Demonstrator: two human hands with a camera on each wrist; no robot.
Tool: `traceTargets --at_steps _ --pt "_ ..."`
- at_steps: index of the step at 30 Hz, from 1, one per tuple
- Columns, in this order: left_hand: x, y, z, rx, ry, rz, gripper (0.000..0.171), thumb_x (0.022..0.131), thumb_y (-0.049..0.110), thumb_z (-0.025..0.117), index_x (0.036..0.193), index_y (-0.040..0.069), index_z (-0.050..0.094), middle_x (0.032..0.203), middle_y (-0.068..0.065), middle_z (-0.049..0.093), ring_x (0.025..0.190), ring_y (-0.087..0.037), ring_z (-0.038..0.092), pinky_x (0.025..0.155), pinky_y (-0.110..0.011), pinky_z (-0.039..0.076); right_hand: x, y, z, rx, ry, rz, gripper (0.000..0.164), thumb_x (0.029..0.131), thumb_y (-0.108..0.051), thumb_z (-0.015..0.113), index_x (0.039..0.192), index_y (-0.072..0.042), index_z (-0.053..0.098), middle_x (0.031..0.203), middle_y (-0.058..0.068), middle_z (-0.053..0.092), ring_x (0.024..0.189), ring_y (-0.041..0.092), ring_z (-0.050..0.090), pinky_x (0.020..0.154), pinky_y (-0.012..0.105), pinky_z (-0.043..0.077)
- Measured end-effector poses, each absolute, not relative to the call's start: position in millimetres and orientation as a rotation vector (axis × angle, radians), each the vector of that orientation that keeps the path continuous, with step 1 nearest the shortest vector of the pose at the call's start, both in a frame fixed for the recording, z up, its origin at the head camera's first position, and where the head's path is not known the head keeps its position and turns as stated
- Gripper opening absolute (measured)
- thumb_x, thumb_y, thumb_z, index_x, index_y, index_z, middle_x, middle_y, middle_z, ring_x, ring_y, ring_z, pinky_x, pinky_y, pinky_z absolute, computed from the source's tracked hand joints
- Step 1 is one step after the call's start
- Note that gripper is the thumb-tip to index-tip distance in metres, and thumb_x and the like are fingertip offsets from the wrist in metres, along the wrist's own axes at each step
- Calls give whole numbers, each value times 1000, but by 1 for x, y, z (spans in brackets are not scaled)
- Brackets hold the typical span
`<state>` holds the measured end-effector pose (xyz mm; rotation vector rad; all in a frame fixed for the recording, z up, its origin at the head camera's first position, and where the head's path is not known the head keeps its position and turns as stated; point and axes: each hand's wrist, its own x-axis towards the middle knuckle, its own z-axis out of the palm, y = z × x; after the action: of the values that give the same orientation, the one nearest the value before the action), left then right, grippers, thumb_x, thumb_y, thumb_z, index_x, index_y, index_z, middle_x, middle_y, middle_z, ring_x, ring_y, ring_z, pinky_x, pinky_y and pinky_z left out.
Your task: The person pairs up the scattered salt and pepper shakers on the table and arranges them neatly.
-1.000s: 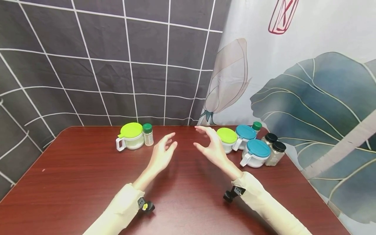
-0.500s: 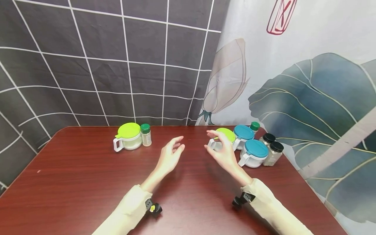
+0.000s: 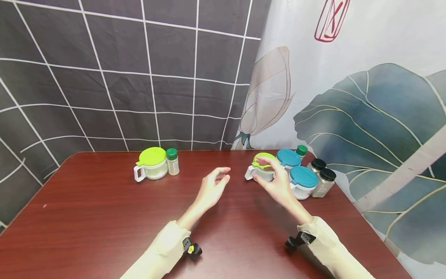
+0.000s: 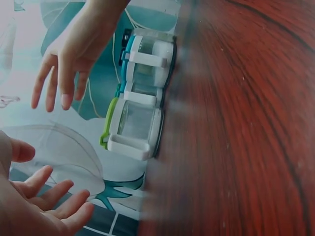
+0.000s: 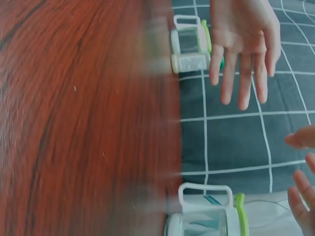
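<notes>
My left hand [image 3: 211, 189] hovers over the middle of the table, fingers loosely bent and nothing in them. My right hand [image 3: 278, 185] is in the air with thumb and fingers apart, holding nothing. In the head view it overlaps a clear jar with a lime-green lid [image 3: 262, 158] and white handle; the left wrist view shows that jar [image 4: 138, 120] apart from the hand. Beside it stand two blue-lidded jars, one farther back [image 3: 288, 156] and one nearer [image 3: 304, 176]. At the back left, another green-lidded jar [image 3: 153, 169] touches or nearly touches a green-capped shaker bottle [image 3: 172, 164].
Two black-capped bottles, one nearer [image 3: 324, 186] and one behind [image 3: 318, 164], stand near the table's right edge. A green-capped bottle [image 3: 301, 150] is partly hidden behind the blue lids. The reddish-brown table [image 3: 104, 217] meets a grid-patterned dark cloth [image 3: 132, 93] at the back.
Both hands have moved rightward and somewhat toward the near side, staying apart. The right hand now overlaps the right green-lidded jar in the head view. The head view has shifted slightly; the containers stay put.
</notes>
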<state>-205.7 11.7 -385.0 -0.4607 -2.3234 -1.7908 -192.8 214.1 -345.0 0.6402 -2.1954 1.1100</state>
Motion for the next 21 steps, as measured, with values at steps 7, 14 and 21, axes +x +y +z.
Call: traceTargets --at_steps 7,14,21 --pt "-205 20 -386 -469 -2290 -1830 27 94 9 55 119 3 62 122 -15 66 108 -28 66 94 -40 52 -207 244 -362 626 -2247 1040 57 69 8 80 121 -1 60 114 15 65 100 26 60 85 33 51" --pt "-204 31 -388 -496 -2307 -1832 28 94 9 55 120 2 62 122 -16 66 108 -28 66 93 -40 52 -209 263 -365 604 -2264 1024 56 71 4 80 123 -7 60 118 10 65 103 11 57 87 13 44" --pt "-202 43 -389 -474 -2339 -1830 33 93 11 56 125 4 59 119 -16 67 103 -29 68 91 -40 53 -189 255 -353 539 -2263 1035 53 69 11 78 119 4 60 112 19 66 97 20 58 84 13 46"
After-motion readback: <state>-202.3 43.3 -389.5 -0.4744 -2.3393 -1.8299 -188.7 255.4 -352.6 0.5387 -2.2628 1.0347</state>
